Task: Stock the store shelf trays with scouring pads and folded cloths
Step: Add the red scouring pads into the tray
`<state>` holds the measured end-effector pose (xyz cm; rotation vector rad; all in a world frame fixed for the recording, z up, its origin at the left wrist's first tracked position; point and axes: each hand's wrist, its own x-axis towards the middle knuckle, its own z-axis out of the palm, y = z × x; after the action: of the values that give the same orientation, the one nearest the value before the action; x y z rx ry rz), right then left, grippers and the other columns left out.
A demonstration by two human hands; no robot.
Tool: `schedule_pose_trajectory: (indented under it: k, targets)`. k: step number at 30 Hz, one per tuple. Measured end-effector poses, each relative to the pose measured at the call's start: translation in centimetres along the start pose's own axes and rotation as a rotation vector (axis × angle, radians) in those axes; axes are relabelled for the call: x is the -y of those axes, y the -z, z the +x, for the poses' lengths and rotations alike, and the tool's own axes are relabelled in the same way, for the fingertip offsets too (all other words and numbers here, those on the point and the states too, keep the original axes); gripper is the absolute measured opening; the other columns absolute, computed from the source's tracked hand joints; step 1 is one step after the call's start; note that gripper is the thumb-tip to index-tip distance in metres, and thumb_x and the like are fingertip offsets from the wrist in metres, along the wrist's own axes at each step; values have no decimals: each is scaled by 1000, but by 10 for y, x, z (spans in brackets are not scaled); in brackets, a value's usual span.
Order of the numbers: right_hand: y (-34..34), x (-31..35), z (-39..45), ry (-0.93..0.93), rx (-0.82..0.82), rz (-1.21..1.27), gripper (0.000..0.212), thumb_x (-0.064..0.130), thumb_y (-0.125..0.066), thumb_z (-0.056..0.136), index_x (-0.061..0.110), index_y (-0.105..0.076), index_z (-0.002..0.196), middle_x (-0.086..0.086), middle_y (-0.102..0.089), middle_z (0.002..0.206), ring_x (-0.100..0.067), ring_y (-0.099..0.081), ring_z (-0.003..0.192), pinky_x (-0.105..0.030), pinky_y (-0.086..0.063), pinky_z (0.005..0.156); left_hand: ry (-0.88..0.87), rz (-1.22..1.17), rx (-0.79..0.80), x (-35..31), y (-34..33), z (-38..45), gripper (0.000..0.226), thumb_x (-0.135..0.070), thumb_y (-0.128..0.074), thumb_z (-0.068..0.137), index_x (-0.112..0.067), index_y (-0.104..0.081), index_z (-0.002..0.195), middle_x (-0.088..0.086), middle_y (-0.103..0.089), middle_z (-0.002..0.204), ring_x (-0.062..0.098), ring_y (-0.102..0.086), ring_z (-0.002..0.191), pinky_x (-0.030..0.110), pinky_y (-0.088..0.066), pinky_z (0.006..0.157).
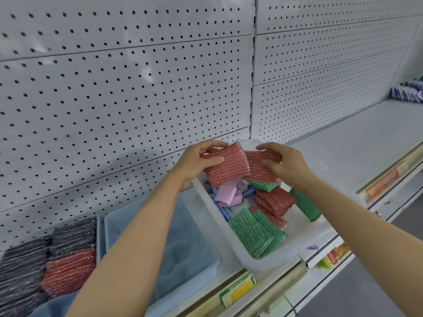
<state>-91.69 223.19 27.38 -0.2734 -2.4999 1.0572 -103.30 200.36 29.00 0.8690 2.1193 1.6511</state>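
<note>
I am gripping one red scouring pad (225, 164) with my left hand (199, 160), fingers curled over its top edge, and pinching another red pad (261, 167) with my right hand (283, 163), both above the white tray's (231, 236) far end on the shelf (343, 143).

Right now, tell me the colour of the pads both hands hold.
Red pads with silvery threads; head view.

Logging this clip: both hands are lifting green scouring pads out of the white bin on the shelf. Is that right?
Not quite. The head view shows the left hand and right hand gripping red scouring pads, not green, above the white bin. The green scouring pads lie in it.
</note>
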Motion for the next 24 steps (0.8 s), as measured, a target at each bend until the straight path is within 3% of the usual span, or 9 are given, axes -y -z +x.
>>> schedule_pose_trajectory:
  k: [6, 12, 17, 20, 24]
  targets:
    - [-47, 61, -29, 31, 15, 265, 29, 16, -70, 86, 30, -67, 111, 4, -68, 106, -14, -66, 89, -37, -60, 73, -29, -75, -115, -5, 68, -69, 41, -4, -74, 81, -24, -69, 116, -8, -72, 109, 5, -67, 97, 21, -55, 83]
    - [-122, 118, -53, 147, 63, 342, 31, 10, -71, 82, 32, -68, 104, 14, -67, 91, -1, -59, 79, -28, -51, 81, 45, 7, -272, 8, 159, -166, 38, -8, -75, 80, -28, -72, 112, -9, -71, 112, 10, -66, 102, 25, -55, 85]
    - [-176, 160, -76, 183, 159, 369, 42, -2, -62, 83, 28, -66, 112, 3, -67, 107, -8, -63, 93, -23, -51, 86, 104, 35, -406, 24, 224, -246, 37, -6, -74, 80, -27, -73, 110, -7, -72, 110, 9, -66, 97, 23, -56, 80]
    - [-203, 178, -86, 178, 207, 382, 46, -4, -59, 82, 30, -65, 113, 0, -64, 111, -12, -63, 95, -29, -53, 87, 168, 30, -455, 39, 250, -289, 38, -4, -74, 79, -22, -73, 112, -5, -73, 107, 7, -68, 92, 18, -54, 72]
    - [-235, 198, -99, 172, 264, 354, 44, -3, -58, 82, 27, -65, 113, -1, -61, 115, -12, -63, 95, -30, -55, 81, 293, 86, -426, 69, 267, -337, 35, -2, -76, 77, -23, -75, 105, 0, -73, 106, 16, -67, 95, 21, -55, 73]
